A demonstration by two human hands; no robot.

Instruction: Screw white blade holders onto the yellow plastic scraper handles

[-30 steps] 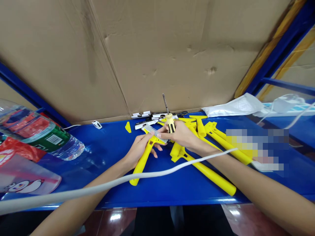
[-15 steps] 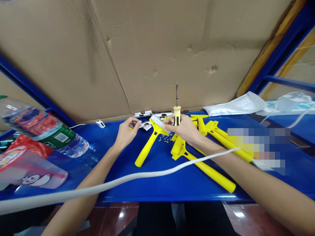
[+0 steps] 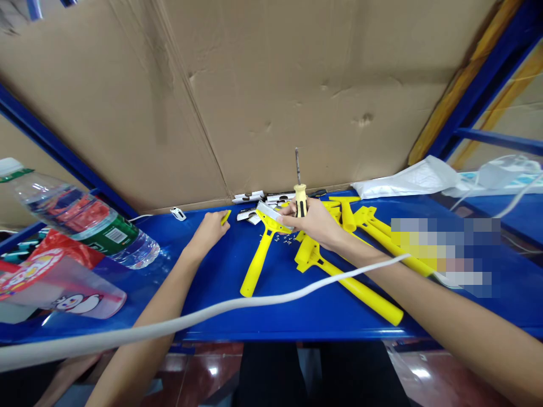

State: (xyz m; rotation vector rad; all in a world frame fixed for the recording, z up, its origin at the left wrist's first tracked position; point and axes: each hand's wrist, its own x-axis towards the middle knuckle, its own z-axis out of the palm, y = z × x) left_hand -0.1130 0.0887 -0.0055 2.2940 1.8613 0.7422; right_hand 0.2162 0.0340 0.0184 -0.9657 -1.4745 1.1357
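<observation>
Scraper [image 3: 259, 249] in yellow plastic lies on the blue table [image 3: 212, 271] with its long handle pointing toward the person and its wide head away, under the right hand [image 3: 314, 223]; that hand is closed around a screwdriver [image 3: 300, 195] held upright, shaft pointing up, while its fingertips pinch a flat metal blade [image 3: 271, 213] against the scraper head; the left hand [image 3: 207, 232] reaches out to the left of the scraper and pinches a small yellow piece [image 3: 226, 217] between finger and thumb, just above the table.

By the look of it the scraper is light, hollow, stiff moulded plastic, smooth enough to slide on the painted table, so the handle is the place for a full grip and the head needs steadying when pressed on; the blade looks thin, rigid and probably sharp along one edge, best taken by its flat faces or short ends; the small yellow piece is tiny and light, a fingertip job only; the little screws [image 3: 285, 240] scattered beside the scraper head would roll or scatter at a nudge.

More yellow scrapers [image 3: 360, 232] are piled to the right, partly under the right wrist; white and black blade holders [image 3: 258, 198] lie at the back against the cardboard wall [image 3: 271, 85]; a water bottle [image 3: 85, 220] lies on its side at far left; a white cable [image 3: 203, 314] crosses in front of both forearms.
</observation>
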